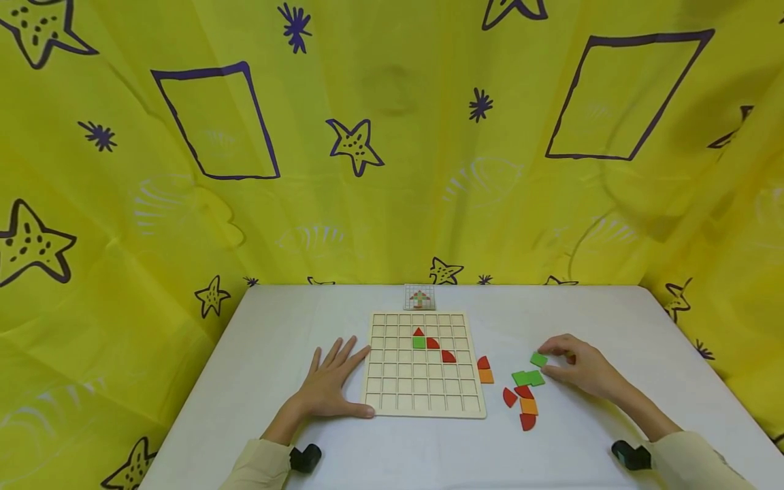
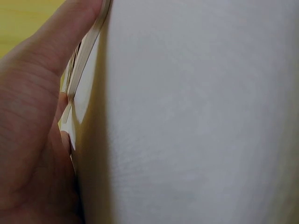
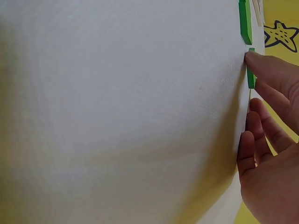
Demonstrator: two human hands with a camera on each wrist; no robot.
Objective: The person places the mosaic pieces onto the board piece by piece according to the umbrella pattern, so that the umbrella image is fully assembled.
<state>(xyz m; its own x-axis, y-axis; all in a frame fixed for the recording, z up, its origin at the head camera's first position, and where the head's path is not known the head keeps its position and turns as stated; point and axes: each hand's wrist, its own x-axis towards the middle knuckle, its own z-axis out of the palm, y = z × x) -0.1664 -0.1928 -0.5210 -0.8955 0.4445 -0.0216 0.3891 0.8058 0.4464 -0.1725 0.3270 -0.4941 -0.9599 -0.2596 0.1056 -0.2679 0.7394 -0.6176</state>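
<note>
A pale wooden grid board [image 1: 422, 401] lies on the table, with a red triangle [image 1: 418, 332], a green square [image 1: 419, 342] and two red quarter-circle tiles [image 1: 449, 356] in its cells. My left hand [image 1: 331, 384], fingers spread, rests at the board's left edge; thumb and forefinger touch it. To the right of the board, my right hand [image 1: 582, 367] pinches a green square tile [image 1: 539, 358] between thumb and forefinger at table level. In the right wrist view that tile [image 3: 251, 70] shows edge-on beside the thumb. More green tiles [image 1: 528, 378] lie just left of that hand.
Behind the board stands a small pattern card [image 1: 419, 297] with a coloured figure. Loose red tiles [image 1: 510, 397] and an orange square [image 1: 529, 406] lie in front of the green ones. Another orange square [image 1: 486, 376] and a red piece touch the board's right side. Yellow curtain [image 1: 392, 204] surrounds the white table.
</note>
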